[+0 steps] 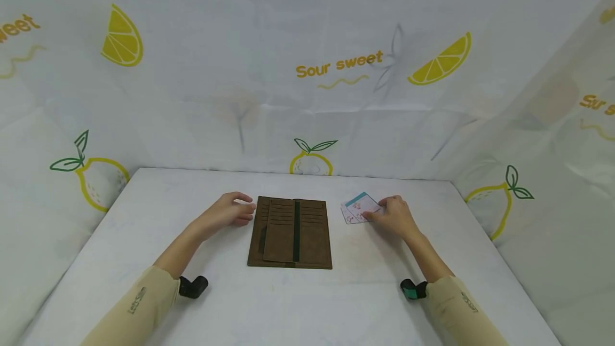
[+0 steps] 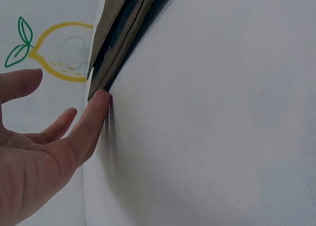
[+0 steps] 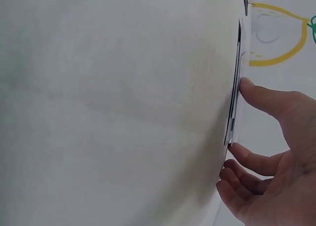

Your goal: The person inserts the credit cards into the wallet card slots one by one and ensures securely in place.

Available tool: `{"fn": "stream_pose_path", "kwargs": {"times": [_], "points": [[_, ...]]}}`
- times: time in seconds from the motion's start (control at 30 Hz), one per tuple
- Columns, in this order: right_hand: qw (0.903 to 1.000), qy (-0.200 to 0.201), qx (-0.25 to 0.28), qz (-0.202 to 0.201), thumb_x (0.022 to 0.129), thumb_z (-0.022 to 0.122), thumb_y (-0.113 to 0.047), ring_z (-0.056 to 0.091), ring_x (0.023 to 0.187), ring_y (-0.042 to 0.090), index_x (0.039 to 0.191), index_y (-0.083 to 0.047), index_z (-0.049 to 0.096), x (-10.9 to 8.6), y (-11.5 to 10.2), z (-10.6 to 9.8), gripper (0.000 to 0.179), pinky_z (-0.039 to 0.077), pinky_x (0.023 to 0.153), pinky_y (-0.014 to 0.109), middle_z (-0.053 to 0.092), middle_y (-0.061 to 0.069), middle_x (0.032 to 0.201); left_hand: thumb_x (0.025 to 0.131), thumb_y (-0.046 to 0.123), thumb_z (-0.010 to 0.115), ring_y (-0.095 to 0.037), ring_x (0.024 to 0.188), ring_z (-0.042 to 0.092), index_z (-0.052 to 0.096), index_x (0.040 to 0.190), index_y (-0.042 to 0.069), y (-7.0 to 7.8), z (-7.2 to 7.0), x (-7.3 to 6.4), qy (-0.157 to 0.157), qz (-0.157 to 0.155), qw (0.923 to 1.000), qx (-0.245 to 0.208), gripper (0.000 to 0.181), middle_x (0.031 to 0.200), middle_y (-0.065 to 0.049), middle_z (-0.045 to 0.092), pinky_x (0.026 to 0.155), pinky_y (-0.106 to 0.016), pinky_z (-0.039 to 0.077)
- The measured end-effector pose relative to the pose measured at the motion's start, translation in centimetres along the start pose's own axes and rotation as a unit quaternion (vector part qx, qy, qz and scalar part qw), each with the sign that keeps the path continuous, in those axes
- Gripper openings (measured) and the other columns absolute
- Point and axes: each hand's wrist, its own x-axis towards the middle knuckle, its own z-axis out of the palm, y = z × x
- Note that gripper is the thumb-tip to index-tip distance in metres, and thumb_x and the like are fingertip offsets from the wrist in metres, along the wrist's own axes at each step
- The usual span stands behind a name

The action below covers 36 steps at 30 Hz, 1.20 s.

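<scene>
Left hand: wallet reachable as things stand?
Probably yes: the left hand is right beside the wallet, nothing visibly blocking the way; in the left wrist view, a fingertip appears to touch its edge.

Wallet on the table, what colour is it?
The wallet is brown, seen best in the head view.

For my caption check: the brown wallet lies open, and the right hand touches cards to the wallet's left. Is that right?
Not quite: the head view shows the cards to the right of the brown wallet, which lies open; the right hand touches them.
</scene>
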Motion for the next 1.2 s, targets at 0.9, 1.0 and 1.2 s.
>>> {"fn": "stream_pose_path", "kwargs": {"times": [0.9,1.0,1.2], "points": [[0.9593,-0.047,0.278,0.010,0.111,0.061,-0.018,0.073,0.086,0.008,0.138,0.012,0.062,2.6,-2.1,-1.4,0.040,0.065,0.083,0.023,0.079,0.021,0.115,0.098,0.003,0.072,-0.020,0.101,0.073,0.061,0.141,-0.006,0.3,1.9,1.3,0.071,0.047,0.9964,-0.004,0.045,0.126,-0.024,0.070,0.089,-0.031,0.062],[0.9521,-0.045,0.302,0.012,0.111,0.062,-0.019,0.073,0.086,0.008,0.139,0.011,0.062,2.9,-3.1,-0.5,0.041,0.064,0.081,0.021,0.078,0.023,0.119,0.100,0.003,0.072,-0.018,0.100,0.073,0.062,0.142,-0.004,0.6,2.0,1.3,0.070,0.045,0.9964,-0.016,0.044,0.128,-0.024,0.070,0.092,-0.034,0.063],[0.9433,-0.046,0.329,0.009,0.110,0.062,-0.016,0.071,0.083,0.007,0.138,0.012,0.064,3.4,-4.8,1.1,0.040,0.063,0.077,0.019,0.078,0.024,0.118,0.099,0.003,0.073,-0.020,0.101,0.074,0.061,0.142,-0.005,1.2,2.0,1.1,0.066,0.053,0.9960,-0.028,0.045,0.129,-0.025,0.069,0.094,-0.037,0.064]]}}
